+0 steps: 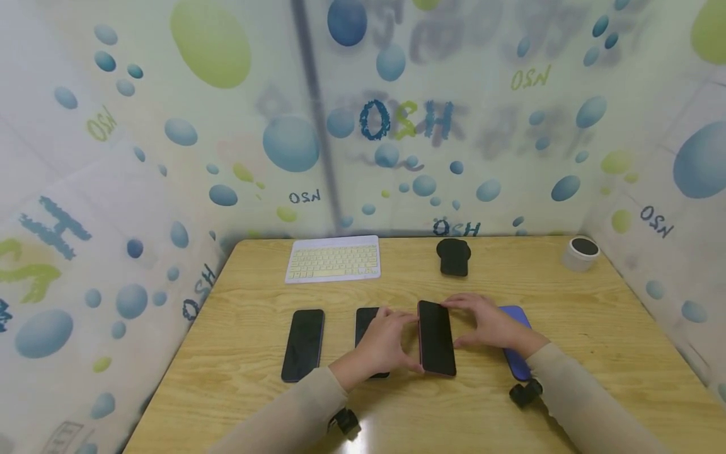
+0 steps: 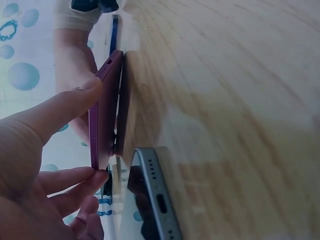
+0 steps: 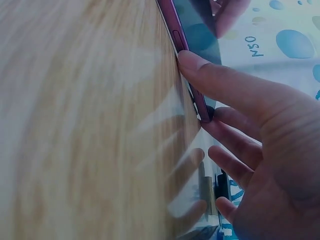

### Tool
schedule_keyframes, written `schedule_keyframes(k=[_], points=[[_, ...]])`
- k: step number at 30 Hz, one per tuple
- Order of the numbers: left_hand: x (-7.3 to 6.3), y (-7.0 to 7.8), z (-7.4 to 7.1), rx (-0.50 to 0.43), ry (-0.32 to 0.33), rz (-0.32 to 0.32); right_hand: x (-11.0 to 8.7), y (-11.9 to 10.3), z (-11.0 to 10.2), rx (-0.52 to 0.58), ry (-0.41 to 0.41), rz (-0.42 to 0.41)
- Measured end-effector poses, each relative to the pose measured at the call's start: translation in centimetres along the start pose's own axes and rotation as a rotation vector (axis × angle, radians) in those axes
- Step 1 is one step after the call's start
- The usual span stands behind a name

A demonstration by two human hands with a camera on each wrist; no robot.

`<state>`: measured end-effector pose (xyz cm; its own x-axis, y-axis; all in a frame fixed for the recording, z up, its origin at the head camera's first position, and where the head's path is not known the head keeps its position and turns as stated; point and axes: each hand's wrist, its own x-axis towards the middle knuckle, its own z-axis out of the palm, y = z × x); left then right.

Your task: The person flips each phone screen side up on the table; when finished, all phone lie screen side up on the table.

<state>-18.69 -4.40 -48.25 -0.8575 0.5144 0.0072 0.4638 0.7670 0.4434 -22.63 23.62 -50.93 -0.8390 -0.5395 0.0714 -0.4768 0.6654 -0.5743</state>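
A smartphone with a black screen and dark red frame [image 1: 437, 338] lies face up between both hands. My left hand [image 1: 384, 343] holds its left edge, thumb near the lower corner and fingertips farther up. My right hand [image 1: 486, 323] pinches its right side, with the thumb [image 3: 192, 62] on the edge and fingers at the far corner. In the left wrist view, a thin dark gap shows between the red phone [image 2: 106, 110] and the table. Under my left hand is another phone [image 1: 365, 321], partly covered, with a silvery frame [image 2: 155, 192]. A blue phone [image 1: 516, 315] lies partly beneath my right forearm.
Another dark-screened phone [image 1: 303, 345] lies at the left on the wooden table [image 1: 227, 391]. Along the back are a white keyboard [image 1: 334, 260], a black object with a rounded top [image 1: 454, 257] and a white round container with a dark top [image 1: 581, 254]. Patterned walls [image 1: 482, 157] enclose the table.
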Motion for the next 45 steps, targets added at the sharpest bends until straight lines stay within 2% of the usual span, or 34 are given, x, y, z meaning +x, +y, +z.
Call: schedule_keyframes(k=[13, 19, 24, 29, 32, 38, 45], points=[[0.3, 0.1, 1.1, 0.181, -0.027, -0.002, 0.2, 0.1, -0.3, -0.005, -0.042, -0.008], [0.3, 0.3, 1.2, 0.201, -0.034, -0.014, 0.4, 0.2, -0.2, -0.029, -0.033, -0.028], [0.2, 0.5, 1.1, 0.208, -0.043, -0.02, -0.1, 0.3, -0.4, -0.007, -0.018, -0.039], [0.1, 0.7, 0.9, 0.098, -0.048, -0.051, -1.3, 1.4, -0.9, 0.029, 0.02, -0.069], [0.3, 1.0, 0.9, 0.042, -0.041, -0.038, -2.6, 2.2, -1.6, 0.032, 0.044, -0.047], [1.2, 2.6, 1.4, 0.053, -0.033, 0.039, -5.2, 3.8, -3.6, -0.016, 0.083, 0.046], [2.6, 4.7, 2.6, 0.075, -0.062, 0.103, -7.5, 6.0, -5.1, -0.037, 0.094, 0.139]])
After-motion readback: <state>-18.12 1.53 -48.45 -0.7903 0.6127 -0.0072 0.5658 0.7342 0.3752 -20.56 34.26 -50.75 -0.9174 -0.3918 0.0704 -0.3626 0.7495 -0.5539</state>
